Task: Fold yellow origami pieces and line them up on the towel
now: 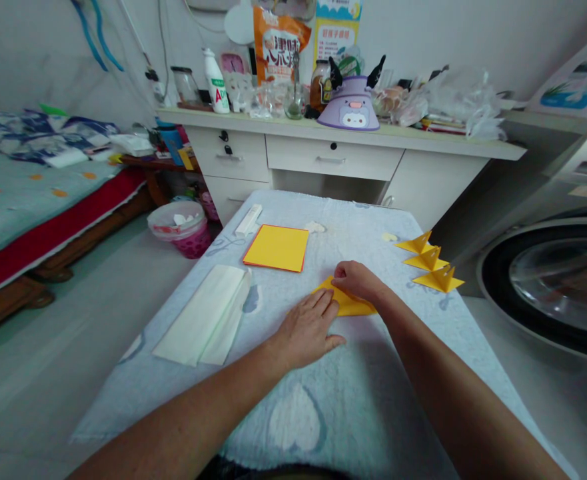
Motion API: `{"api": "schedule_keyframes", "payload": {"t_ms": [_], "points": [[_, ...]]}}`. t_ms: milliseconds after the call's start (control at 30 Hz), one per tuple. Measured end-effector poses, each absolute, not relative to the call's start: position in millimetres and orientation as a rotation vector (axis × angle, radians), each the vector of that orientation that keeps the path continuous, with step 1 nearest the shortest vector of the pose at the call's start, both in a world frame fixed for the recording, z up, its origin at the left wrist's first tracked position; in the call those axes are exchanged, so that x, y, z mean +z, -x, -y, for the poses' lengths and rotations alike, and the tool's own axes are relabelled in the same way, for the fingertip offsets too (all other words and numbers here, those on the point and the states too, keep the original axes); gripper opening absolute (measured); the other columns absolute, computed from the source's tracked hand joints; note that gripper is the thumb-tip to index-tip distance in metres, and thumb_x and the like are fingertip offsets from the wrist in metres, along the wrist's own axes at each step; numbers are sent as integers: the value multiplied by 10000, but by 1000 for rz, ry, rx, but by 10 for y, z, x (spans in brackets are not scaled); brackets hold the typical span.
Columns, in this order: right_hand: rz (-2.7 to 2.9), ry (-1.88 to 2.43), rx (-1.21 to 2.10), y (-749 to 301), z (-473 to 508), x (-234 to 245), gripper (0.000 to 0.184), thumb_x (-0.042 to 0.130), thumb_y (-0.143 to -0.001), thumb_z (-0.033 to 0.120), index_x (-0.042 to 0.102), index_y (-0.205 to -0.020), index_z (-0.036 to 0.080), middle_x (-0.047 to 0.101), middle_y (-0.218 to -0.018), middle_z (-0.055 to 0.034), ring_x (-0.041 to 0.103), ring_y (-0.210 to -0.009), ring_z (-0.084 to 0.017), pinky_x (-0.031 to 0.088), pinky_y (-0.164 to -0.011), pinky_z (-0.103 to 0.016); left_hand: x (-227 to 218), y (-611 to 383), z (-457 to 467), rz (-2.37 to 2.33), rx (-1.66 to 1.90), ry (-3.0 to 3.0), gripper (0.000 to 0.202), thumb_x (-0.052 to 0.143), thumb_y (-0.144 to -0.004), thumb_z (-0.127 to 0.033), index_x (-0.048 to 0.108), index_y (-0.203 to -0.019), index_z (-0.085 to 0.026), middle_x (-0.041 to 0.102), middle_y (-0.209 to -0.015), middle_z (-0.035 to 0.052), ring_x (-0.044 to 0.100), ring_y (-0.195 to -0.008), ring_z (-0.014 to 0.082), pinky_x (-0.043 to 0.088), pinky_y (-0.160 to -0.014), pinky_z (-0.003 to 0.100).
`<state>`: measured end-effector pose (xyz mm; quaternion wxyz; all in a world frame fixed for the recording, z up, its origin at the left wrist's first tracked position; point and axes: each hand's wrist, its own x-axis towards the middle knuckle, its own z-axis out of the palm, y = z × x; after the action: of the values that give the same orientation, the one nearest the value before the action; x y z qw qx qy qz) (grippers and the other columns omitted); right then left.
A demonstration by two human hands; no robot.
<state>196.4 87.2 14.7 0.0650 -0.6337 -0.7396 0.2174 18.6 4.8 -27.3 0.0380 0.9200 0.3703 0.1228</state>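
A folded piece of yellow origami paper (353, 307) lies on the cloth-covered table in front of me. My left hand (310, 327) rests flat on its left side, fingers stretched out and thumb apart. At its upper edge my right hand (356, 280) has its fingers closed in a pinch on the paper; the fingertips are partly hidden. Beyond my hands is a square stack of yellow paper (277, 247) with a red-orange edge below. Over at the right stand three folded yellow paper figures (438, 279) with raised points, set in a row.
A folded pale cloth or tissue (206, 313) lies left of my hands, and a small white box (248, 221) sits near the far left corner. Behind the table (293, 413) is a white desk (333, 153) crowded with items. A washing machine (563, 200) stands right; a pink bin (188, 237) stands left.
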Motion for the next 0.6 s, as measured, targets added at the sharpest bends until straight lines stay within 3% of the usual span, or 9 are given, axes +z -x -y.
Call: {"api": "schedule_keyframes", "payload": {"t_ms": [133, 267, 333, 467, 600], "points": [[2122, 1791, 868, -2249, -697, 222, 149, 542, -848, 277, 624, -912, 170, 655, -693, -2, 573, -591, -117, 422, -552, -215, -304, -154, -31, -1109, 296, -2786, 756, 437, -881, -675, 353, -1437, -170, 326, -1537, 186, 283, -1437, 305, 235, -1163, 425], [2055, 1770, 903, -2520, -413, 281, 105, 537, -826, 246, 604, -854, 170, 654, -750, -20, 583, -671, -135, 453, -610, -235, -309, -131, -22, -1090, 235, -2763, 767, 395, -885, -695, 310, -1477, -215, 255, -1573, 169, 217, -1461, 313, 202, -1169, 442], [2086, 1758, 754, -2560, -236, 276, 131, 509, -826, 231, 619, -869, 174, 652, -790, -35, 589, -721, -160, 472, -661, -273, -306, -125, -17, -1073, 236, -2760, 772, 402, -876, -705, 293, -1487, -246, 230, -1585, 155, 203, -1464, 318, 194, -1167, 458], [2130, 1600, 327, -2397, 161, 171, 291, 456, -829, 132, 648, -1045, 166, 663, -1107, -120, 584, -1064, -237, 444, -964, -425, -288, -129, -5, -1056, 227, -2759, 786, 434, -863, -705, 290, -1490, -255, 201, -1593, 160, 185, -1464, 341, 210, -1151, 484], [2278, 1488, 250, -2163, 457, -30, 419, 426, -868, 114, 593, -1249, 163, 617, -1282, -131, 554, -1186, -248, 440, -1024, -466, -270, -148, 1, -1074, 199, -2746, 771, 505, -847, -671, 328, -1472, -255, 193, -1595, 161, 186, -1461, 353, 218, -1143, 498]]}}
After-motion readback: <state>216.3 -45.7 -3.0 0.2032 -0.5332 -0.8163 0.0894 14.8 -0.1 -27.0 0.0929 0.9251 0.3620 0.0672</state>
